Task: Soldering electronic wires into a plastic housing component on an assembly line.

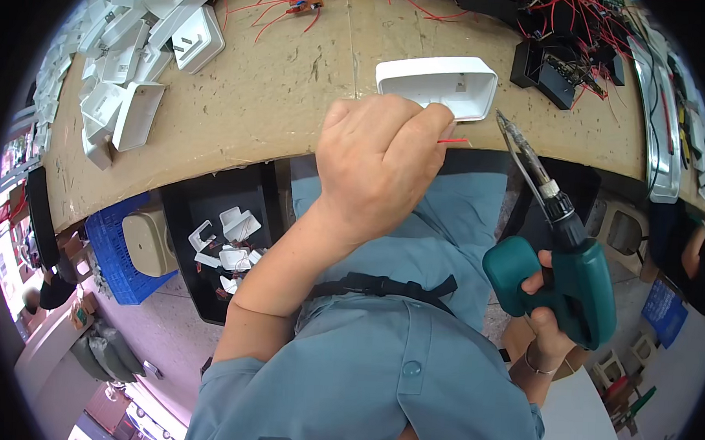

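My left hand (379, 154) is closed in a pinch at the table's front edge, and the bare end of a red wire (454, 141) sticks out to the right of its fingertips. What else the fingers may hold is hidden. Just beyond the hand lies a white plastic housing (480, 88) with its hollow side facing me; the knuckles cover its lower left part. On the right, my right hand (549, 315) grips the handle of a green soldering gun (593, 289). Its metal tip points up and left, apart from the wire and just right of the housing.
White housings (137, 116) are heaped at the far left of the worktable (271, 98). Black housings (551, 75) with circuit boards and red wires crowd the far right, beside a metal tray (663, 167). Below the table stands a black bin (208, 292) with white parts.
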Tool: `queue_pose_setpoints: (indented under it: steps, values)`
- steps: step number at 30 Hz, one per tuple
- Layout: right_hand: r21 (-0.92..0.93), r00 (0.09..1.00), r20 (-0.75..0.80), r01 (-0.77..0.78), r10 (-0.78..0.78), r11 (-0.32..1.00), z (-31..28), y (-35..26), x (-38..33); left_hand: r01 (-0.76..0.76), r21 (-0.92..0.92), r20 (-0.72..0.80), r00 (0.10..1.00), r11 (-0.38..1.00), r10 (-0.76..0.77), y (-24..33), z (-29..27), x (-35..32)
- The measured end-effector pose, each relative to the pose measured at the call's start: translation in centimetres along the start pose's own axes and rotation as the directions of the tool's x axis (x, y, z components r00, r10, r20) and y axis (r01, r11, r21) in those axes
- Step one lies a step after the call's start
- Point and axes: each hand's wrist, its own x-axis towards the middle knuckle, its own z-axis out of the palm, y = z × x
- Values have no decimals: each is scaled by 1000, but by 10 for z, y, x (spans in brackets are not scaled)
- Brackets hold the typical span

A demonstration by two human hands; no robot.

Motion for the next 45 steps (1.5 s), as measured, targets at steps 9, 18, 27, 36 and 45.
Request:
queue_pose_setpoints:
  steps: [9,18,27,36,45]
  values:
    - [-109,997,-18,70,-72,992,14,1,-5,-120,125,-55,990,985,128,-7,6,2]
    - [-98,995,-76,57,-65,993,31,-5,1,-78,303,-118,986,950,118,-5,17,9]
    - [-90,998,-69,-10,3,996,32,-3,4,-41,251,83,996,967,21,-6,17,14]
    - [-73,998,14,-55,56,996,28,1,7,-59,249,87,995,967,39,-6,18,15]
    - [-34,998,24,-58,59,998,34,-2,14,-47,231,88,996,972,27,-6,18,16]
